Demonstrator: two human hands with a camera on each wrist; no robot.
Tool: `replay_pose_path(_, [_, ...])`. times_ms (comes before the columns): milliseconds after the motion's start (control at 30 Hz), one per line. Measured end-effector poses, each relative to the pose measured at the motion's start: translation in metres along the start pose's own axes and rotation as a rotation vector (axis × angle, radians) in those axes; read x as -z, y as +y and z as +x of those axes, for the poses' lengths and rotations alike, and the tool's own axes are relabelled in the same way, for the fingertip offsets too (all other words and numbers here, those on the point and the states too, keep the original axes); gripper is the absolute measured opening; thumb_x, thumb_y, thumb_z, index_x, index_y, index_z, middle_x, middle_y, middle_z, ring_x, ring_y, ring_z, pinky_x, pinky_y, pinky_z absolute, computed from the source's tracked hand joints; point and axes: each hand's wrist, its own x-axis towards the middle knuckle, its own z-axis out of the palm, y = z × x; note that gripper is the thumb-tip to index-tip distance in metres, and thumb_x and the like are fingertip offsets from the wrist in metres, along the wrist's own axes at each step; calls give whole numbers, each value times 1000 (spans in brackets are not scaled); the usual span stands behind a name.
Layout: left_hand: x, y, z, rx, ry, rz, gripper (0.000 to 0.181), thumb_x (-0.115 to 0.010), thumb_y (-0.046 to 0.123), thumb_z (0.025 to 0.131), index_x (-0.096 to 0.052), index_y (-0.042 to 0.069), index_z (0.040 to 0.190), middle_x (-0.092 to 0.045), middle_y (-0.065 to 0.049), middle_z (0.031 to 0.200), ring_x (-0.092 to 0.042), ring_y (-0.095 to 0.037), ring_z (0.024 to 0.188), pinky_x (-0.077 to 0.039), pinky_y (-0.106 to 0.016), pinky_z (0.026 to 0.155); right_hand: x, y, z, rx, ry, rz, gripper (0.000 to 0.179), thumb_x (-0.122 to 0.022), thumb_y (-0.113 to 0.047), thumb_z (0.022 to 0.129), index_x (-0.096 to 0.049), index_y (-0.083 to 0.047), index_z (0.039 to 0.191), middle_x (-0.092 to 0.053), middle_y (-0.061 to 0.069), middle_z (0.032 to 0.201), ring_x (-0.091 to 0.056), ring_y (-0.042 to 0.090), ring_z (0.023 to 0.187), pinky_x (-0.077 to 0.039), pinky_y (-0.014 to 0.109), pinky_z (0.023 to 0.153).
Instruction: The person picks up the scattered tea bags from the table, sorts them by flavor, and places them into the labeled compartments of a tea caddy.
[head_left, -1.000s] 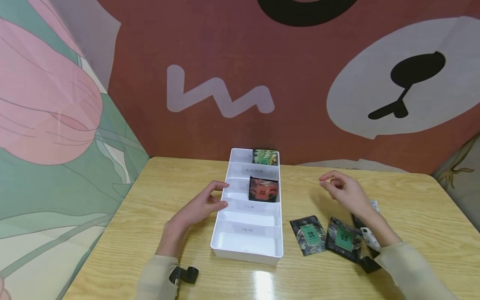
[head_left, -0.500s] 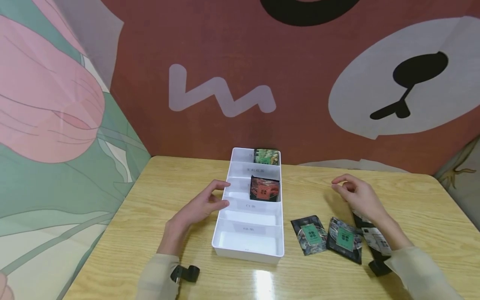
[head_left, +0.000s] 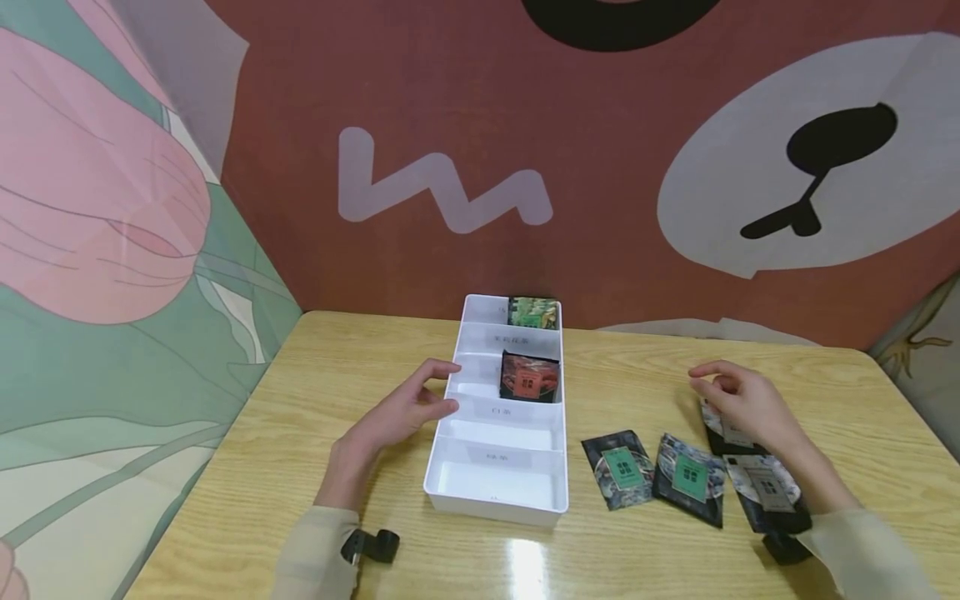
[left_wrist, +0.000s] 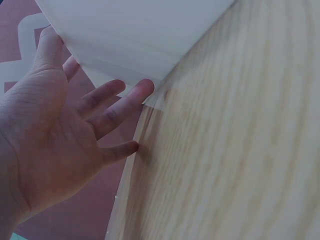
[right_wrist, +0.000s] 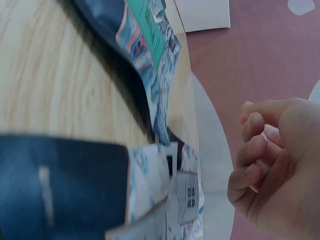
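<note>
My left hand [head_left: 401, 408] lies along the left side of a white divided box [head_left: 491, 508], thumb and forefinger spread at its rim. In the left wrist view several fingers [left_wrist: 112, 112] are near or touching the box's wall [left_wrist: 140, 40]. My right hand [head_left: 753, 408] hovers on the right with nothing held, its fingers loosely curled. Below it lie two dark sachets with grey labels, the nearer sachet [head_left: 768, 492] and the farther sachet [head_left: 723, 433], partly hidden by the hand. Two green-labelled sachets, a left one [head_left: 621, 471] and a right one [head_left: 688, 481], lie beside the box.
A red-labelled dark sachet [head_left: 528, 379] stands in a middle compartment of the box. Green sachets [head_left: 534, 313] sit in the farthest one. Printed labels mark the dividers. A painted wall [head_left: 450, 267] rises behind the wooden table [head_left: 622, 550].
My right hand has moved right and toward me, from beside the box to above the grey-labelled sachets, which show more now. The left hand stays at the box.
</note>
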Motion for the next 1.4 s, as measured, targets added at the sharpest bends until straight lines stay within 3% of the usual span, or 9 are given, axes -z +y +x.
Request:
replay_pose_path(267, [0, -2, 1, -33, -16, -4, 53, -66, 37, 96, -44, 28, 144, -43, -4, 147, -57, -22, 97, -47, -36, 82, 10, 14, -5, -46, -60, -47, 47, -51, -40, 104, -55, -2, 132, -51, 8, 61, -34, 13, 43, -32, 32, 39])
replay_pose_path(533, [0, 0, 1, -36, -15, -2, 52, -66, 36, 96, -45, 29, 143, -45, -1, 145, -57, -23, 97, -46, -37, 83, 21, 26, -13, -104, -108, -87, 54, -50, -43, 103, -50, -1, 138, -49, 5, 63, -39, 13, 47, -35, 31, 44])
replay_pose_path(800, [0, 0, -1, -42, -11, -8, 53, -66, 35, 96, -45, 25, 143, -44, -4, 146, -57, -21, 96, -46, -36, 83, 28, 40, -17, -147, -157, -112, 61, -50, -46, 103, -45, 2, 141, -60, 6, 73, -44, 12, 54, -36, 31, 46])
replay_pose_path(900, [0, 0, -1, -42, -14, -13, 53, -66, 34, 96, -44, 25, 144, -44, -4, 146, -58, -21, 97, -47, -36, 83, 31, 45, -17, -153, -169, -117, 63, -50, -46, 103, -43, 2, 143, -63, 9, 78, -48, 13, 57, -37, 31, 47])
replay_pose_path(1000, [1, 0, -1, -38, -10, -20, 53, -66, 34, 96, -44, 25, 144, -43, -4, 146, -58, -22, 98, -47, -36, 84, 35, 51, -17, -160, -166, -151, 64, -50, -46, 102, -44, 4, 142, -67, 19, 90, -54, 13, 65, -38, 31, 50])
replay_pose_path(1133, [1, 0, -1, -41, -12, -29, 53, -66, 33, 96, -44, 25, 144, -44, -4, 146, -58, -22, 97, -47, -37, 84, 41, 59, -17, -176, -160, -192, 66, -50, -46, 102, -44, 8, 140, -64, 34, 111, -64, 26, 83, -40, 31, 56])
replay_pose_path(1233, [0, 1, -1, -44, -15, -31, 53, -67, 32, 96, -44, 25, 144, -44, -4, 146, -58, -22, 97, -47, -37, 84, 45, 64, -18, -183, -171, -199, 67, -51, -45, 102, -44, 10, 139, -62, 36, 114, -66, 34, 90, -40, 32, 58])
replay_pose_path(1333, [0, 1, -1, -47, -14, -32, 53, -67, 31, 96, -44, 24, 144, -44, -4, 146, -58, -22, 97, -46, -37, 84, 47, 68, -18, -211, -188, -211, 72, -51, -48, 101, -41, 11, 141, -65, 28, 101, -62, 27, 82, -38, 32, 57])
replay_pose_path(1400, [1, 1, -1, -48, -12, -26, 53, -66, 31, 96, -44, 24, 144, -44, -4, 146, -58, -22, 97, -47, -37, 84, 48, 70, -17, -225, -192, -226, 76, -51, -51, 100, -40, 11, 141, -63, 31, 104, -61, 29, 82, -39, 33, 59])
